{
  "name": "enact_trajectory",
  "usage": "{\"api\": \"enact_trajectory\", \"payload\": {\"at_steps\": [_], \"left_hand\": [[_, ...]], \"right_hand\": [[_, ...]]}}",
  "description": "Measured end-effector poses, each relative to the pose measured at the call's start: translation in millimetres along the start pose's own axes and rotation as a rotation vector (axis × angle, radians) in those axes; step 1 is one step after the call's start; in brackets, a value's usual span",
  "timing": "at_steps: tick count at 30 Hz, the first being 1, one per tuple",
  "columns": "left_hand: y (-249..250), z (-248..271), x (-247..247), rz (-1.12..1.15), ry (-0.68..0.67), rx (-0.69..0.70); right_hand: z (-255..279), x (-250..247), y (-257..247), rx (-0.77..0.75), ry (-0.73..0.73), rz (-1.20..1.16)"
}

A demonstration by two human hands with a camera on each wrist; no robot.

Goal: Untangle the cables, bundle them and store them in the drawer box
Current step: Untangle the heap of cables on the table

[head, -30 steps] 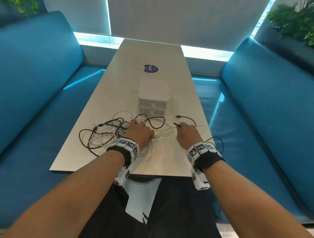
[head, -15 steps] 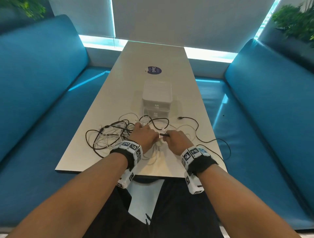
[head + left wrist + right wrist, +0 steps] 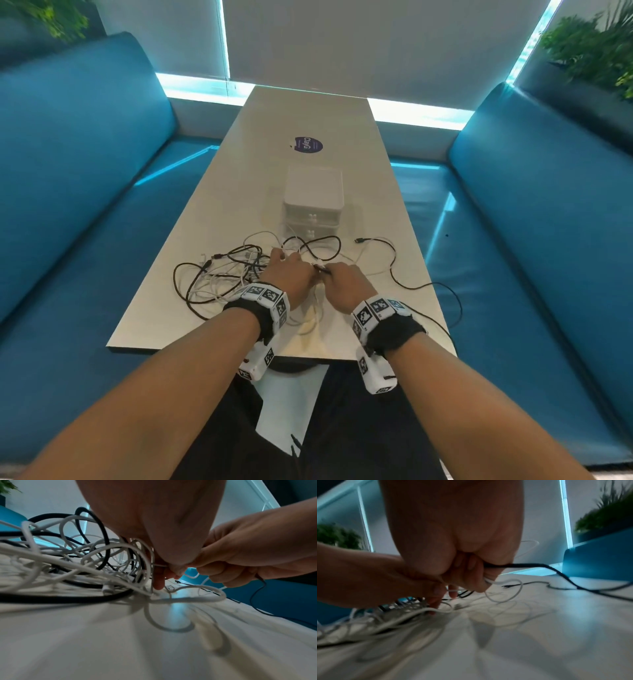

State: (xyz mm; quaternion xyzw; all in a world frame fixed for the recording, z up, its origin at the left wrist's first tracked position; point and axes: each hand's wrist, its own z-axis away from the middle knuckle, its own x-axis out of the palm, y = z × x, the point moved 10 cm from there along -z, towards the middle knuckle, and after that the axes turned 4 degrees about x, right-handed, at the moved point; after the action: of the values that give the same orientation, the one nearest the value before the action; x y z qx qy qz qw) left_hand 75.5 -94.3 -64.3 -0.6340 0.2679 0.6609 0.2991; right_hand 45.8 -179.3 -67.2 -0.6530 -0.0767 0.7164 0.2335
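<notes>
A tangle of black and white cables (image 3: 219, 274) lies on the near half of the white table (image 3: 239, 192). My left hand (image 3: 291, 274) sits on its right side and pinches a thin white cable (image 3: 159, 565) between thumb and fingers. Right beside it, my right hand (image 3: 344, 279) curls round a black cable (image 3: 522, 565) and a white cable (image 3: 494, 582); the black cable's plug (image 3: 323, 270) pokes out toward the left hand. That black cable (image 3: 394, 270) runs right and drops over the table's edge. The white drawer box (image 3: 313, 202) stands just beyond the cables, both drawers closed.
Blue bench seats (image 3: 85, 240) flank the table on both sides. A round dark sticker (image 3: 308, 144) lies on the table beyond the box. Another black plug end (image 3: 359, 241) rests to the right of the box. Plants (image 3: 596, 48) stand behind the right bench.
My right hand has carried the black cable's plug end leftward until it meets my left hand. The left hand has stayed on the tangle, and the two hands are now together.
</notes>
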Motion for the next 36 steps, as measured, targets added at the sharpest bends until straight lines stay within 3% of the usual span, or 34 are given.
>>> {"api": "enact_trajectory", "payload": {"at_steps": [6,19,21,26,31,36], "left_hand": [[-8,3,9,0.073,-0.002,0.034],[-7,8,8,0.157,0.085,0.1],[-7,9,3,0.22,0.124,0.093],[-12,2,-4,0.364,0.154,0.074],[-16,1,-4,0.427,0.191,0.057],[-29,0,9,0.343,0.107,0.066]], "right_hand": [[0,5,16,0.073,-0.093,-0.05],[0,-32,61,0.228,0.058,0.146],[1,-31,55,0.197,0.05,0.161],[6,-11,2,-0.073,-0.043,0.037],[9,2,-6,-0.082,-0.069,0.019],[10,-10,3,-0.09,-0.051,0.095]]}}
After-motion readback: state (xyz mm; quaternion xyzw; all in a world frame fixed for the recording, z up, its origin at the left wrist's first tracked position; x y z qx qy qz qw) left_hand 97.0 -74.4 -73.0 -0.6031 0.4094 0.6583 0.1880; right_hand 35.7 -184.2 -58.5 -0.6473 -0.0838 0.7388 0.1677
